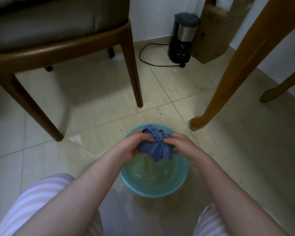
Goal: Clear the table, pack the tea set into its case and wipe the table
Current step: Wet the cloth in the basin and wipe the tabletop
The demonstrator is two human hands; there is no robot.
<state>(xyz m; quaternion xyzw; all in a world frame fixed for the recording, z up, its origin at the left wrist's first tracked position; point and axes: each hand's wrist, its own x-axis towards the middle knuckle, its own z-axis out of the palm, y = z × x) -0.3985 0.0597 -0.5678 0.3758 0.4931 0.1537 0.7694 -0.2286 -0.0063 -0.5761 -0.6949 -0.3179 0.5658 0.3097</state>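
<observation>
Your left grip (134,147) and your right grip (183,146) both have their fingers curled into the blue cloth (154,149). The cloth is bunched into a wad between them. The left grip pinches the wad's left side between thumb and fingers, and the right grip clutches its right side. A loose corner of the cloth hangs just below both grips.

Directly beneath the grips a round teal basin (124,178) stands on the tiled floor (92,103), with shallow water (152,178) in its bottom. The cloth is held above that water and does not touch it.

To the left of the left grip a glossy, wet-looking patch (78,139) lies on the tiles, and small dark drops (157,109) dot the floor just beyond the grips.

Further out beyond the left grip stands a dark wooden chair (133,68) with a grey cushion. Beyond the right grip a lighter table leg (228,75) comes down to the floor.

Far beyond both grips, against the wall, a black and steel coffee maker (182,40) sits on the floor with its cord (143,59) looped beside it. It is just next to a cardboard box (211,34).

Nearer to you than the grips, your knees in pink-striped trousers (41,201) flank the basin.
</observation>
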